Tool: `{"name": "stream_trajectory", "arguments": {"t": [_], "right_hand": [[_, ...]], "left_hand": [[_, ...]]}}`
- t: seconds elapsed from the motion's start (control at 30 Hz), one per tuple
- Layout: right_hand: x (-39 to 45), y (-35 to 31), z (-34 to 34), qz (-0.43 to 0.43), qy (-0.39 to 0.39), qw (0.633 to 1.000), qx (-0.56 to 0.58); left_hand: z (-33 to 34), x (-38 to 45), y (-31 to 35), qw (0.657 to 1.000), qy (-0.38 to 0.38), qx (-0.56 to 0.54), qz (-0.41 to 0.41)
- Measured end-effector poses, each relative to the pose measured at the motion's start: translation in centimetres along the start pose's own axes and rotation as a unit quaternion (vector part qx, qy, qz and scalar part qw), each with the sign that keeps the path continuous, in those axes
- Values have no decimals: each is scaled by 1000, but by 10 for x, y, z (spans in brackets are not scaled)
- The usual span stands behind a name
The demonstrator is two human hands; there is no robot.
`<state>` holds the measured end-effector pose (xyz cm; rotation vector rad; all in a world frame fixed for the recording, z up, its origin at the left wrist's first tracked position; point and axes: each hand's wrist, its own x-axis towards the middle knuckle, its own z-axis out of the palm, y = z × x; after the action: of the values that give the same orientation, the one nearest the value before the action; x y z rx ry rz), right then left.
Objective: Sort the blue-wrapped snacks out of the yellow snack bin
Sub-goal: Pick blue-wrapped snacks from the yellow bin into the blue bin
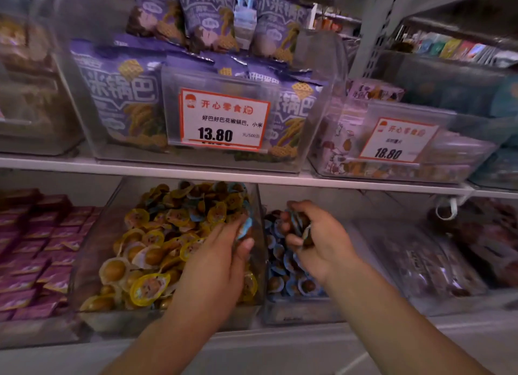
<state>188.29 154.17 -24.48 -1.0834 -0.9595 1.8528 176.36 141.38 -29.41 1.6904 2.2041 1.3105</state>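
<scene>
A clear bin (92,251) on the lower shelf holds many yellow-wrapped snacks (148,287), with a few blue-wrapped ones mixed in near its back. My left hand (221,259) reaches into its right side and pinches a blue-wrapped snack (244,228) between thumb and fingers. Over the neighbouring clear bin (294,310), filled with blue-wrapped snacks (280,262), my right hand (316,240) is closed around a bunch of blue-wrapped snacks (300,226).
A white shelf board (252,175) runs just above both bins. On it stand a clear bin of purple snack bags (117,94) with a 13.80 price tag (222,119) and another bin with an 18.80 tag (396,140). Purple packets (36,251) fill the bin at left.
</scene>
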Motion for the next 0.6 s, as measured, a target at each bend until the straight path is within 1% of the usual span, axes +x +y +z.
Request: {"name": "stream_trajectory", "arguments": {"t": [0.03,0.07,0.1,0.13,0.2,0.23,0.27,0.3,0.33,0.37,0.4,0.43,0.47,0.5,0.53,0.6], "right_hand": [[9,-3,-7,-43,31,998,-42],[17,-5,-14,-86,62,988,-113],[23,-8,-21,-105,76,974,-187],[27,-11,-25,-85,60,966,-237],[34,-17,-32,-13,19,957,-288],[32,-20,-33,-6,22,944,-330],[30,-23,-33,-31,41,927,-371],[27,-24,-34,-70,54,918,-387],[21,-25,-32,-98,27,921,-376],[12,-25,-29,-104,-39,927,-358],[4,-22,-27,-93,-119,926,-347],[-4,-17,-25,-91,-195,906,-365],[-10,-12,-23,-103,-242,880,-396],[-13,-7,-23,-129,-255,861,-421],[-13,-5,-23,-144,-247,859,-425],[-8,-5,-27,-127,-240,887,-373]], "left_hand": [[0,4,-3,1000,12,2,-20],[-1,7,-6,999,21,5,-37],[-3,10,-9,999,24,4,-47],[-3,11,-11,999,21,-1,-48],[-2,13,-13,1000,14,-11,-26],[-1,13,-12,1000,12,-12,-9],[0,13,-10,1000,9,-9,7],[1,14,-8,1000,7,-2,20],[3,14,-7,999,9,9,35],[4,15,-5,998,13,20,50],[5,15,-2,997,19,28,67],[5,15,2,996,24,32,83],[7,15,5,994,27,35,100],[9,14,7,992,28,36,114],[12,14,9,992,26,30,121],[16,12,12,994,8,-4,108]]}}
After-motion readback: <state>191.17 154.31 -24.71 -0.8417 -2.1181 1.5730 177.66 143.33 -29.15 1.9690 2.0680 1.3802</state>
